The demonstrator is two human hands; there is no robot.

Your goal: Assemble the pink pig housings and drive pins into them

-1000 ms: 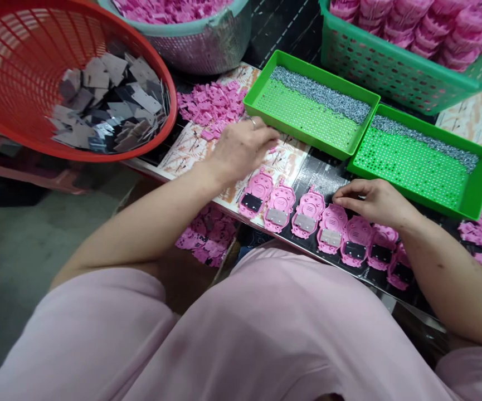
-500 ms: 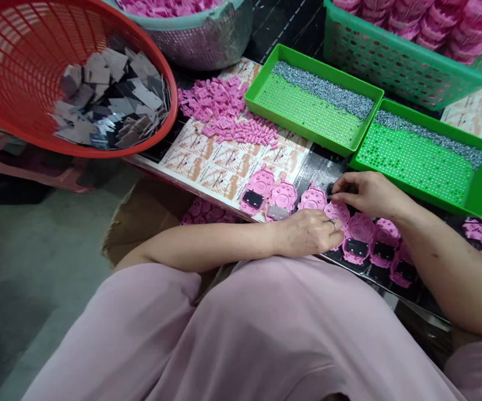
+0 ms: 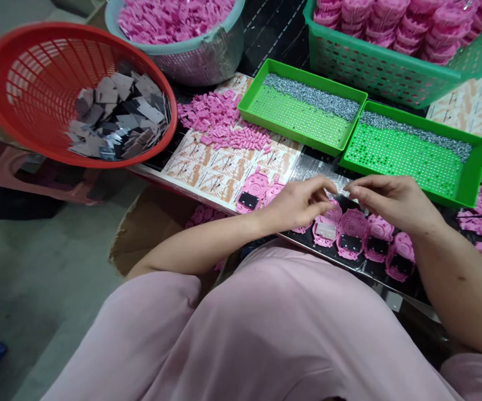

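A row of pink plastic casings (image 3: 351,229) lies along the table's front edge, several with a dark or grey plate in the lower half. My left hand (image 3: 303,201) hovers over the row's middle and covers part of it; its thumb and fingers are curved and apart. Facing it, my right hand (image 3: 391,199) has its thumb and forefinger pinched together above the casings. Anything between those fingertips is too small to make out. Just below the left fingertips is a casing with a pale grey plate (image 3: 325,230).
Two green trays (image 3: 297,132) of small metal screws stand behind the row. Small pink parts (image 3: 218,114) are heaped at left, near a red basket (image 3: 42,147) of grey plates. A pale blue basket (image 3: 182,47) and a green basket (image 3: 374,72) hold pink parts.
My left hand has lifted off the casings and shifted up and forward, uncovering a grey-plated casing. My right hand has moved slightly to the right. The view has tilted a little.
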